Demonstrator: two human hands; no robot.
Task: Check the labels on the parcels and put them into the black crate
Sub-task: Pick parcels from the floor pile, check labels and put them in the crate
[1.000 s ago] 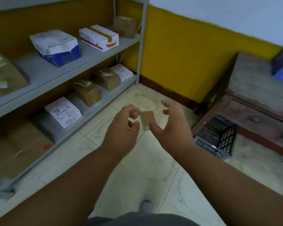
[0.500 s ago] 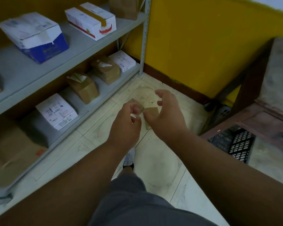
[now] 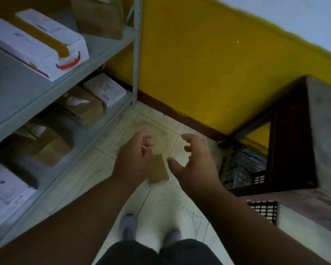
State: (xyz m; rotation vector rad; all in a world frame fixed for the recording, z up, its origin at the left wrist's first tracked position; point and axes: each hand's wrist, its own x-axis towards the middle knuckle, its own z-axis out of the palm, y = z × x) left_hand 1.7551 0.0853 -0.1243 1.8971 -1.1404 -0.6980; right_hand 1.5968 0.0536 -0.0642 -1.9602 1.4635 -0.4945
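A small brown parcel (image 3: 158, 170) is between my hands, above the tiled floor. Its left edge lies against the thumb side of my left hand (image 3: 133, 161). That hand's fingers are curled, and I cannot tell whether they hold anything. My right hand (image 3: 195, 161) is just right of the parcel, fingers spread and thumb tip close to its upper corner, not gripping it. The black crate (image 3: 264, 209) stands on the floor to the right, partly hidden under a wooden bench (image 3: 321, 131).
A grey metal shelf rack (image 3: 36, 104) runs along the left, holding white boxes (image 3: 44, 41) and brown parcels (image 3: 84, 109). A yellow wall (image 3: 208, 69) closes the back. My feet (image 3: 128, 226) stand on the pale floor tiles below my hands.
My view has tilted down and swung toward the corner. My right hand has let go of the brown parcel and spread open. The parcel now sits lower, against my left hand.
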